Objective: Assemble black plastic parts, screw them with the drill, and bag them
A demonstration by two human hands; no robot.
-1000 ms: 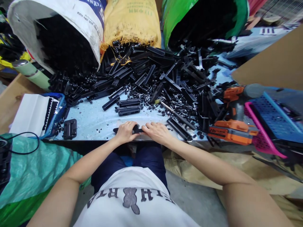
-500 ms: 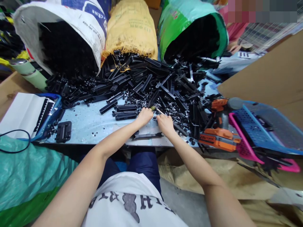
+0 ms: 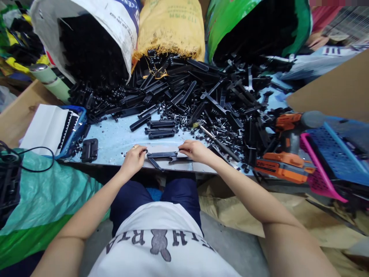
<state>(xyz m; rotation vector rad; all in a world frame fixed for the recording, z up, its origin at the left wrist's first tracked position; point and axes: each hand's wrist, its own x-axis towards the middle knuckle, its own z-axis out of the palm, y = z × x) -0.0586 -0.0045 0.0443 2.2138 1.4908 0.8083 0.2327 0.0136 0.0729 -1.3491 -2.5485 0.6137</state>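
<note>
My left hand [image 3: 134, 158] is closed in a pinch at the left end of a black plastic hinged bar [image 3: 163, 155] by the table's front edge. One thin black arm [image 3: 155, 164] angles down from that end. My right hand [image 3: 193, 150] is also pinched closed, at the bar's right end; the exact grip is partly hidden by the fingers. A hammer [image 3: 220, 144] with a yellowish head lies on loose small fasteners to the right, apart from both hands. Just behind the bar rests a short stack of similar black bars [image 3: 162, 129].
Black parts [image 3: 173, 90] are heaped at the back, below a white sack [image 3: 86, 11], a yellow sack [image 3: 173, 27] and a green sack [image 3: 230, 23]. An orange cordless drill [image 3: 284, 167] and a pink basket [image 3: 319, 169] stand right; a blue basket [image 3: 77, 132] left.
Both hands have come back from the hammer area toward the table's front edge and spread apart, onto the black bar's ends. The hammer now lies free. The view has shifted slightly.
</note>
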